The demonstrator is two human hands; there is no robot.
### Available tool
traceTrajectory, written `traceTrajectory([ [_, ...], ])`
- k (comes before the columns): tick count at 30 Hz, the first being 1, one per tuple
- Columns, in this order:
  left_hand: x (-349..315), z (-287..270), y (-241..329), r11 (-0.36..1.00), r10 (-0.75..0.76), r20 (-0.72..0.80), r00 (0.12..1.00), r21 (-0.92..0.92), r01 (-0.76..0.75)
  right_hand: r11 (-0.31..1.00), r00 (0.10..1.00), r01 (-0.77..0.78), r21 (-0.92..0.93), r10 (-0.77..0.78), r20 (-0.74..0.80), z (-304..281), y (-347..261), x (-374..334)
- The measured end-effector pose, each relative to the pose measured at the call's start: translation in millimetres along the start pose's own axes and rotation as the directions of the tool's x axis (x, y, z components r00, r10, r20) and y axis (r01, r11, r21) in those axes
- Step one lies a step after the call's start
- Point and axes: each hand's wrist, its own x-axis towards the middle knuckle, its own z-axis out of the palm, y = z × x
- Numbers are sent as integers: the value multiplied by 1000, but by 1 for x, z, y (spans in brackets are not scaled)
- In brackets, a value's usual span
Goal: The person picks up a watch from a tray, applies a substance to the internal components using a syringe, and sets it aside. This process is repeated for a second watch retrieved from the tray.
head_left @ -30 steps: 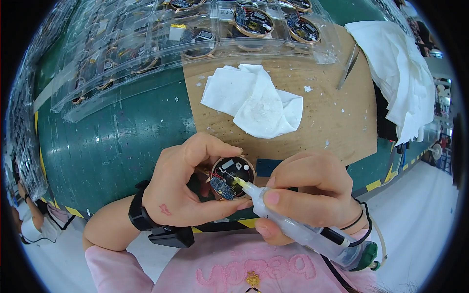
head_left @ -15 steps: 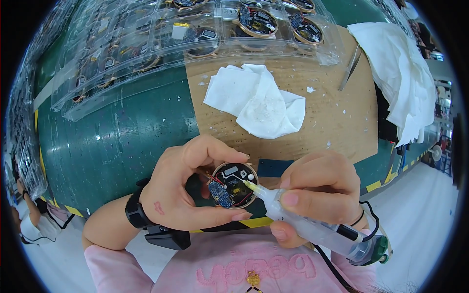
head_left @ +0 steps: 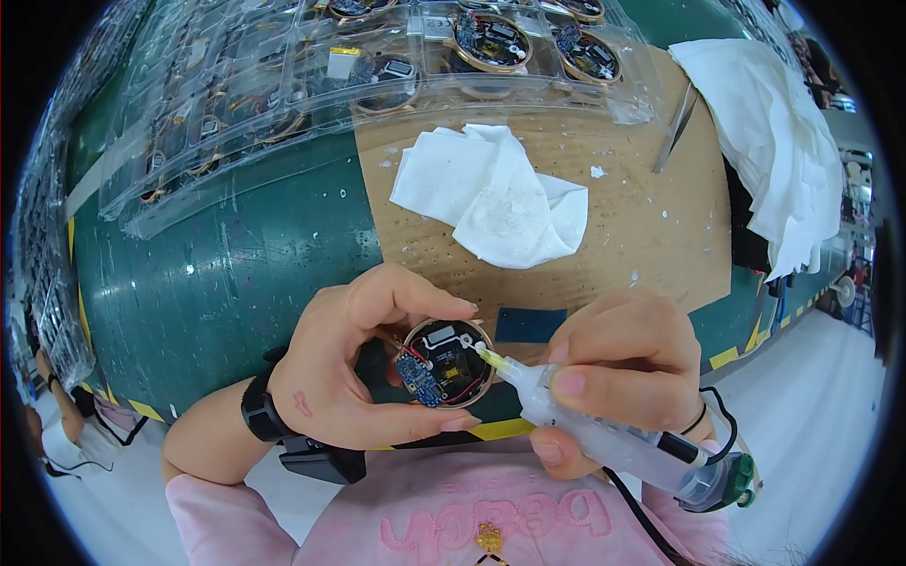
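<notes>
Between the half-curled fingers of your left hand (head_left: 344, 363), you hold one round, black, gold-rimmed circuit module (head_left: 447, 364) by its edges; your right hand (head_left: 628, 363) is closed around a translucent plastic syringe (head_left: 604, 443). Its tip's contact is unclear; the module's underside is hidden.

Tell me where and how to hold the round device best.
Probably pinch the round device by its rim from the left, as the left hand does: its open face bears red wires and a blue circuit board, and the syringe points in from the right.
</notes>
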Motion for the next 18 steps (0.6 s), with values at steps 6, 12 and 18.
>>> traceTrajectory([
  [6, -1, -1, 0, 1000, 15, 7, 1000, 17, -16, 1000, 1000, 8, -3, -8, -15, 0, 1, 0],
  [12, 1, 0, 2, 998, 40, 4, 999, 52, -41, 1000, 1000, -24, 6, 25, -17, -3, -3, 1],
  [18, 2, 0, 0, 993, 65, 21, 998, 97, -66, 1000, 1000, -15, -21, 14, -9, -3, -2, 0],
])
